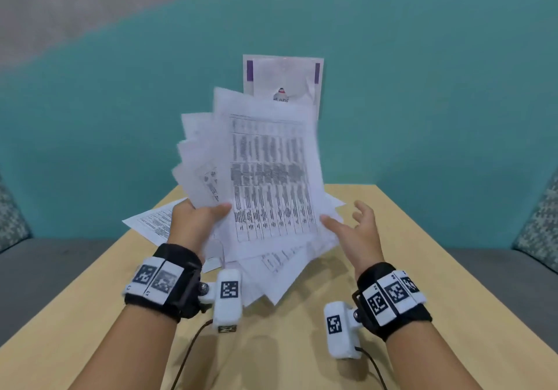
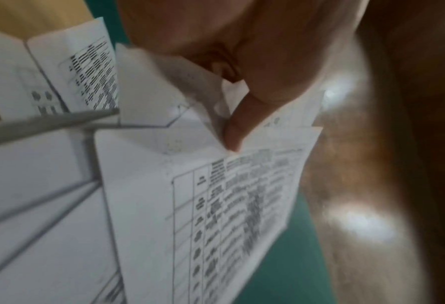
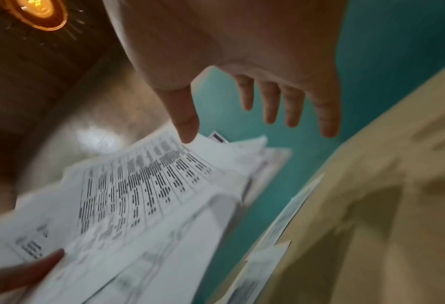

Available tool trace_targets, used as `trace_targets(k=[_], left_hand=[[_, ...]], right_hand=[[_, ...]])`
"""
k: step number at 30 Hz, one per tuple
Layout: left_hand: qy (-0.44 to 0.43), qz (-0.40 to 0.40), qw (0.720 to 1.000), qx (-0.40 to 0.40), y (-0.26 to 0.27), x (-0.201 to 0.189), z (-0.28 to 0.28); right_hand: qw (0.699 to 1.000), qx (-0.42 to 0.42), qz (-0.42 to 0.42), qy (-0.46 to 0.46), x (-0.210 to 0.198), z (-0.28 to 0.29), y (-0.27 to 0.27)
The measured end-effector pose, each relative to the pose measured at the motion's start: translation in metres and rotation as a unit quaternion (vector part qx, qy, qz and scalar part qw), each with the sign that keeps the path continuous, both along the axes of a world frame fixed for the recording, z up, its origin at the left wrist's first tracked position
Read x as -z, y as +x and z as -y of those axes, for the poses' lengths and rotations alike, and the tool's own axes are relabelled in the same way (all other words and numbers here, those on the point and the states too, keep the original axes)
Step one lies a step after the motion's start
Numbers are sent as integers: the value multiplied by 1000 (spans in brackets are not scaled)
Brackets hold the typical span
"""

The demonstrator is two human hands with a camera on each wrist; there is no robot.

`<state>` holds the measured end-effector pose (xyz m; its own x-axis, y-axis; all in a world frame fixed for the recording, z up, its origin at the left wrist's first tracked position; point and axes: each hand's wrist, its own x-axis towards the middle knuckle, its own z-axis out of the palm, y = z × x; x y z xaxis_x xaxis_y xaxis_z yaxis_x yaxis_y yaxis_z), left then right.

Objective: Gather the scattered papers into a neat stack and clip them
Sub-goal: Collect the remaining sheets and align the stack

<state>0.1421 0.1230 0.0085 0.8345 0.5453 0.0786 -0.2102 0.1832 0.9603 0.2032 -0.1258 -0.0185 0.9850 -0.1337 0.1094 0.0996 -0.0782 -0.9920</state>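
Note:
My left hand [image 1: 197,219] holds up a fanned bundle of printed papers [image 1: 268,175] above the table, thumb pressed on the front sheet with its table of text [image 2: 232,205]. The sheets splay out unevenly, and one with purple bars [image 1: 282,75] sticks up at the back. My right hand [image 1: 353,226] hovers spread beside the bundle's right edge, its thumb [image 3: 187,125] at the front sheet's [image 3: 143,189] edge, gripping nothing. More sheets [image 1: 154,223] lie on the table under the bundle. No clip shows in any view.
The light wooden table [image 1: 392,269] stands before a teal wall [image 1: 422,87]. Grey seats with patterned cushions [image 1: 540,223] flank it left and right. Cables from the wrist cameras trail over the table's near edge.

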Motion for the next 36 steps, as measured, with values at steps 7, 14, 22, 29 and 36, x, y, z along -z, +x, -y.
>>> trace_targets(k=[7,14,22,29,36], left_hand=[[-203,-39,973,99,30,24,-26],[-149,8,985,89,-8,-14,16],[-114,49,990,74,-22,-32,27],[-171,138,967,127,-37,-48,4],[-120,62,973,190,-38,-44,-26]], right_hand=[[916,-249,-135,283,-10,-27,-29],[908,-235,-84,337,-22,-33,-34],[899,-228,-75,366,-25,-24,-25],[941,-161,-11,296,-27,16,-8],[978,-133,10,161,-31,59,-7]])
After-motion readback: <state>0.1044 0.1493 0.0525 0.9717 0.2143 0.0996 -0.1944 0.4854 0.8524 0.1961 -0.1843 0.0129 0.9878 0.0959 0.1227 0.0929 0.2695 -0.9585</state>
